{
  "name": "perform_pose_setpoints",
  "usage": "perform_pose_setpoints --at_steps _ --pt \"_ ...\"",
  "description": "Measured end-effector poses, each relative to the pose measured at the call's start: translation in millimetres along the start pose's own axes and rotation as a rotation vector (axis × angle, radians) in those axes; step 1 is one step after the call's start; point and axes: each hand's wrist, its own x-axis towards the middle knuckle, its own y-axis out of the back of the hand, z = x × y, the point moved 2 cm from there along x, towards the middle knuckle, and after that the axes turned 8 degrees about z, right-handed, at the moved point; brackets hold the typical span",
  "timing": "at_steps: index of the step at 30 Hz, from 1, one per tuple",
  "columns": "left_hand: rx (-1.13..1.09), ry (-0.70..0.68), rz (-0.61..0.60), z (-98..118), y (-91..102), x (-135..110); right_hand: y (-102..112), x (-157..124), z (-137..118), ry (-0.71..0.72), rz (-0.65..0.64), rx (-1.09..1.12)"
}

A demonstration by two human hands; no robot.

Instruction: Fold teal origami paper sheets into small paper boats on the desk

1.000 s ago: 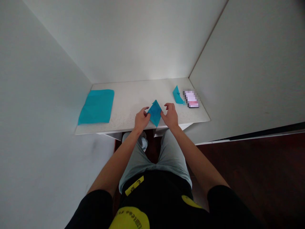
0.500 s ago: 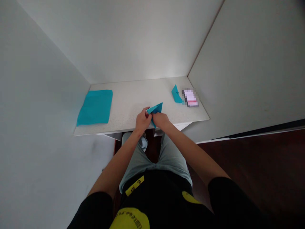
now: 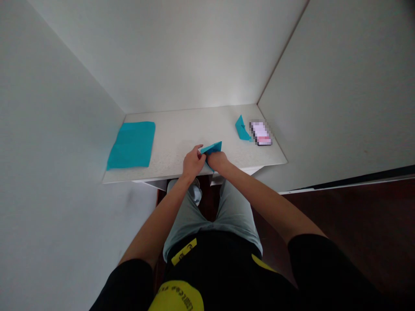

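Observation:
A partly folded sheet of blue paper point(image 3: 214, 147) is between my two hands at the front edge of the white shelf. My left hand point(image 3: 193, 162) grips its left side, thumb and fingers closed on the edge. Bent fingers of my right hand point(image 3: 218, 161) press into the paper from the right, hiding its middle. One corner points up and right; another pokes out below my right hand. To the right on the shelf lies a finished-looking blue folded paper boat point(image 3: 241, 128).
Flat blue paper point(image 3: 132, 145) lies at the left end of the white shelf point(image 3: 181, 125). A phone point(image 3: 261, 133) with a blurred lit screen rests near the right end, beside the boat shape. Walls enclose the shelf at the left, back and right.
Both hands keep hold of the folded paper. My right hand has shifted slightly, and less of the lower paper corner shows. The view has moved a little.

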Motion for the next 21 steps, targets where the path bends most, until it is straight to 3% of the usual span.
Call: perform_pose_setpoints --at_steps 5,9,12,17,21 --pt "0.003 0.02 0.006 -6 1.3 2 3 3 0 0.019 0.008 -0.015" --pt "-0.015 0.041 0.017 -15 0.5 5 4 -11 6 0.066 0.033 -0.008" --pt "-0.055 0.094 0.002 -26 -2.3 8 1 -29 21 0.089 0.208 0.1" --pt "-0.107 0.177 -0.069 -39 -7.1 10 -22 -42 58 -0.113 0.625 0.406" --pt "-0.045 0.131 -0.053 -38 -5.1 8 -37 -26 63 -0.049 0.725 0.631"
